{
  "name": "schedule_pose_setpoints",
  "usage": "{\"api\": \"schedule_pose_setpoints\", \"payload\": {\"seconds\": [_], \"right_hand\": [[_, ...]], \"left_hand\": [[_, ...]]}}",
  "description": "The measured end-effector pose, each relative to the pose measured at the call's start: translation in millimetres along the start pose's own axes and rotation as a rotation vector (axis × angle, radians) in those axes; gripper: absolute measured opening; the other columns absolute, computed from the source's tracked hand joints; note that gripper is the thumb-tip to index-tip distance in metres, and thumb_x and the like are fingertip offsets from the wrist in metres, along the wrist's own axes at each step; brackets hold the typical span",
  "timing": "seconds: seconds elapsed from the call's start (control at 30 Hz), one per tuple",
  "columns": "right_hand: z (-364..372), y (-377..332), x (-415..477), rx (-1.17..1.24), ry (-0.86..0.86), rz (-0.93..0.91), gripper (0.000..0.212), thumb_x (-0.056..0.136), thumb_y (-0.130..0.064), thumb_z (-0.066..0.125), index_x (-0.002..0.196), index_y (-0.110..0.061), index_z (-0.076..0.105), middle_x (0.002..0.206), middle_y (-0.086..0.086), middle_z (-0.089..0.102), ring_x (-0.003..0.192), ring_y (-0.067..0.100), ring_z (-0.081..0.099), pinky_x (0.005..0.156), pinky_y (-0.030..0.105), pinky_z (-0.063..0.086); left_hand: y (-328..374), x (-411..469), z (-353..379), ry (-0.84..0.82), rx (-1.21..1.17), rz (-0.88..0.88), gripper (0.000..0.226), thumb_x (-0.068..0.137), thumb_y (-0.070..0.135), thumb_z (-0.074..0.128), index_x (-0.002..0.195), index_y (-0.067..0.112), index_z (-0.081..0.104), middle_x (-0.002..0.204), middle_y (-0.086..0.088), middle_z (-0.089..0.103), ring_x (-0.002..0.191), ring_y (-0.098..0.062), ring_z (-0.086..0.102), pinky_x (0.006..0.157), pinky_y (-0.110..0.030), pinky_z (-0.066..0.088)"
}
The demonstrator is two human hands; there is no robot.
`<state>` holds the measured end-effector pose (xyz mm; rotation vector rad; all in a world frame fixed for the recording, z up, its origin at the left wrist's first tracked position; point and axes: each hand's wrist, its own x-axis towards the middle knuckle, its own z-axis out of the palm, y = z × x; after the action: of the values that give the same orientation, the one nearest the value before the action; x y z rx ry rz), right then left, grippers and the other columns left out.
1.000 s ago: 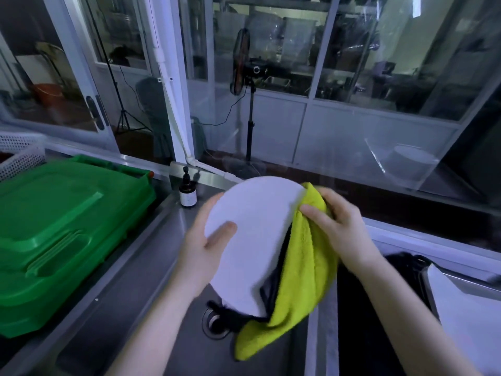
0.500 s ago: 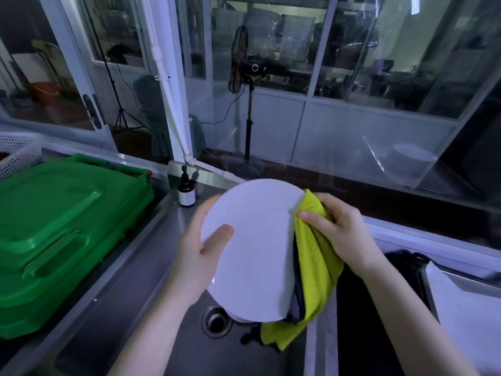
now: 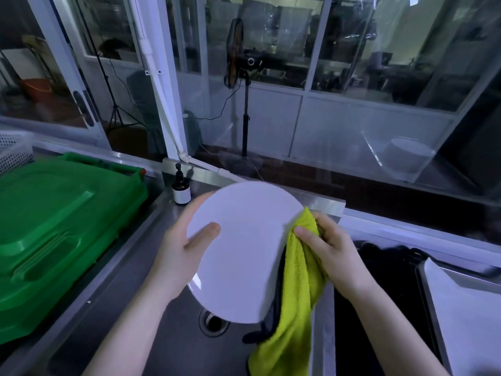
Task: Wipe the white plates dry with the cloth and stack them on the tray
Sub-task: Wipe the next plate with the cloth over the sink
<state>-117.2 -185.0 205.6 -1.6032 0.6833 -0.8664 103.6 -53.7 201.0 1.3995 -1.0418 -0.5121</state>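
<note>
I hold a round white plate tilted over the steel sink. My left hand grips its left rim, thumb on the face and fingers behind. My right hand grips a yellow-green cloth with a dark backing and presses it against the plate's right rim. The cloth hangs down past the plate's lower edge, and part of it is hidden behind the plate. A metal tray with a pale surface lies at the lower right.
A green plastic bin lid fills the left side. A small brown pump bottle stands at the sink's back corner. The sink drain lies below the plate. A dark basin sits right of the sink. Glass panels rise behind the counter.
The plate has tilted to show more of its face. My right hand with the cloth has slid down the plate's right rim, and the cloth hangs lower.
</note>
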Motion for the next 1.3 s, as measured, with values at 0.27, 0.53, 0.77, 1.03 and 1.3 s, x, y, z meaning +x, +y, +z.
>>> {"api": "schedule_pose_setpoints", "payload": {"seconds": [0.27, 0.53, 0.77, 1.03, 1.3], "right_hand": [[15.3, -39.7, 37.2, -0.598, -0.31, -0.269, 0.029, 0.083, -0.042, 0.069, 0.096, -0.016, 0.07, 0.084, 0.001, 0.07, 0.079, 0.02, 0.064, 0.079, 0.035, 0.05], [15.4, 9.0, 1.0, 0.002, 0.411, -0.022, 0.006, 0.088, -0.023, 0.07, 0.09, -0.028, 0.073, 0.078, -0.009, 0.071, 0.074, 0.003, 0.058, 0.071, 0.023, 0.048], [7.1, -12.1, 15.6, -0.157, 0.092, -0.071, 0.02, 0.081, -0.037, 0.068, 0.094, -0.021, 0.07, 0.087, -0.002, 0.072, 0.082, 0.009, 0.064, 0.078, 0.031, 0.051], [18.6, -39.3, 39.8, -0.606, -0.289, -0.306, 0.009, 0.084, -0.038, 0.071, 0.091, -0.036, 0.065, 0.081, -0.029, 0.064, 0.075, -0.01, 0.058, 0.074, 0.009, 0.041], [5.1, -6.7, 11.1, -0.052, 0.249, -0.08, 0.006, 0.09, -0.03, 0.066, 0.086, -0.027, 0.07, 0.071, -0.011, 0.064, 0.069, 0.004, 0.055, 0.064, 0.019, 0.045]], "left_hand": [[7.5, 25.5, 13.6, -0.343, 0.251, -0.077, 0.077, 0.077, 0.045, 0.078, 0.136, 0.069, 0.036, 0.131, 0.049, 0.046, 0.112, 0.026, 0.042, 0.091, -0.009, 0.031], [-36.8, -25.4, 44.5, 0.434, -0.307, -0.301, 0.027, 0.085, 0.047, 0.072, 0.109, 0.059, 0.066, 0.12, 0.017, 0.072, 0.119, -0.008, 0.064, 0.105, -0.039, 0.047], [-26.2, -9.0, 18.0, 0.269, -0.046, -0.186, 0.024, 0.102, 0.025, 0.06, 0.124, 0.034, 0.064, 0.118, 0.023, 0.07, 0.108, 0.015, 0.06, 0.094, -0.015, 0.044], [10.2, 11.7, 5.7, -0.125, 0.24, 0.08, 0.029, 0.094, 0.024, 0.071, 0.113, 0.045, 0.067, 0.111, 0.027, 0.07, 0.096, 0.005, 0.064, 0.08, -0.009, 0.045], [-19.8, -28.1, 36.2, 0.273, -0.156, -0.219, 0.03, 0.1, 0.042, 0.058, 0.128, 0.032, 0.061, 0.12, 0.017, 0.071, 0.112, 0.006, 0.063, 0.094, -0.026, 0.048]]}}
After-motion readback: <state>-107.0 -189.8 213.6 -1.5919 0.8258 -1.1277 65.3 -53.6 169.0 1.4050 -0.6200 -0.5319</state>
